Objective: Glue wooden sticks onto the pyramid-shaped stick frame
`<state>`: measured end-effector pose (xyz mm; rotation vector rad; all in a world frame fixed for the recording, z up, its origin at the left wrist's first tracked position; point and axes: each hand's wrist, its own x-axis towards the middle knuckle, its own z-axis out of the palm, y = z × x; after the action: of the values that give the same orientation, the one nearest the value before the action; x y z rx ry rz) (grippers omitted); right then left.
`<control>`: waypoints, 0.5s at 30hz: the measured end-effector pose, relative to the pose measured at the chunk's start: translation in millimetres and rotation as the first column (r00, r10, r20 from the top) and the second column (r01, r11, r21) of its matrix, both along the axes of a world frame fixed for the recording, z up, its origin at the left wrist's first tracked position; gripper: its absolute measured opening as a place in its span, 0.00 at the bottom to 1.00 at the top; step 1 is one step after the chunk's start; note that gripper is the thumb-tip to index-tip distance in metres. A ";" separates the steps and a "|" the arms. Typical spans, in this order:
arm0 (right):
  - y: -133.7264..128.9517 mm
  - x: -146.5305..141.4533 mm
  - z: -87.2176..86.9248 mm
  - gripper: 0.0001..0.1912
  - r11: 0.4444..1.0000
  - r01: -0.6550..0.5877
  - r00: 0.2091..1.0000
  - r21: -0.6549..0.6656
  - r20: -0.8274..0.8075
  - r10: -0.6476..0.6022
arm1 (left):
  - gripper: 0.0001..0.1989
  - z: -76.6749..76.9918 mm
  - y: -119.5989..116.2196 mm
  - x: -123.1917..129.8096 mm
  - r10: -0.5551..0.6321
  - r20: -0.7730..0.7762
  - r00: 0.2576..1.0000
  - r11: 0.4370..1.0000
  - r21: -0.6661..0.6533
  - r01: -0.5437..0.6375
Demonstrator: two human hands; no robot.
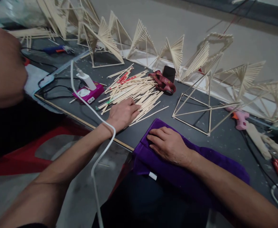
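Sticks of pale wood [139, 88] lay beneath the left hand [123, 113], fingers curled (pinch unclear); a light touch seemed wisest. The right hand [169, 144], fingers slightly parted, rested on purple cloth [150, 158].

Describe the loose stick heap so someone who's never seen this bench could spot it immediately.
On the dark grey table, find the magenta plastic power socket. Just right of it, at the bare left hand, lies the heap of thin, pale wooden sticks. Unlike the pale wooden stick frames standing behind, these sticks lie loose and low.
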<state>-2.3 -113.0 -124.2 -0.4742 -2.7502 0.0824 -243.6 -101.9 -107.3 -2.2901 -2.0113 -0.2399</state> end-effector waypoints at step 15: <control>1.0 1.0 0.0 0.17 1.000 -0.009 1.000 0.009 -0.002 0.009 | 0.18 -5.0 -7.1 5.3 0.003 0.042 0.999 1.000 -0.017 -0.003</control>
<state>-1.3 -112.0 -124.2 -0.4584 -2.7501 0.0722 -238.3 -109.0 -112.2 -2.3109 -2.0441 -0.2735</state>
